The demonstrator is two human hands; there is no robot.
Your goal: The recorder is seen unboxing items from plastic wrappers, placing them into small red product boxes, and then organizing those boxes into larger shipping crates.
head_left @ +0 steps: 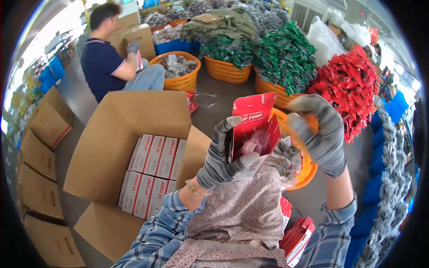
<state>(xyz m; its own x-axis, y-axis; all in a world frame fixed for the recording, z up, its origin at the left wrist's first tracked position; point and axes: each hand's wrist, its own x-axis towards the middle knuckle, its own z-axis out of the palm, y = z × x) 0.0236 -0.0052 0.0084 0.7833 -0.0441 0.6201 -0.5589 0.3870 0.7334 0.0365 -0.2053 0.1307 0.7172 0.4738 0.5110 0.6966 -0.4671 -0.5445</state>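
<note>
My left hand [223, 156], in a grey striped glove with pale fingertips, grips a small red and white carton [273, 134] in front of my lap. The carton's top flap stands up. Inside its mouth sits a clear, pinkish plastic bag [254, 144]; what the bag holds is hard to make out. Just right of the carton, my gloved right hand [319, 129] is raised, blurred by motion. Its fingers curve apart from the thumb, and nothing shows between them. To the left, a large open cardboard box [129, 111] contains rows of similar closed cartons [154, 156].
An orange tub [308, 172] of bagged parts stands beyond my lap. Red flat cartons [297, 239] lie by my right side. Orange tubs with green bags [286, 58] and a red heap [344, 89] stand behind. A co-worker [107, 53] sits at far left; large boxes [49, 192] line the left.
</note>
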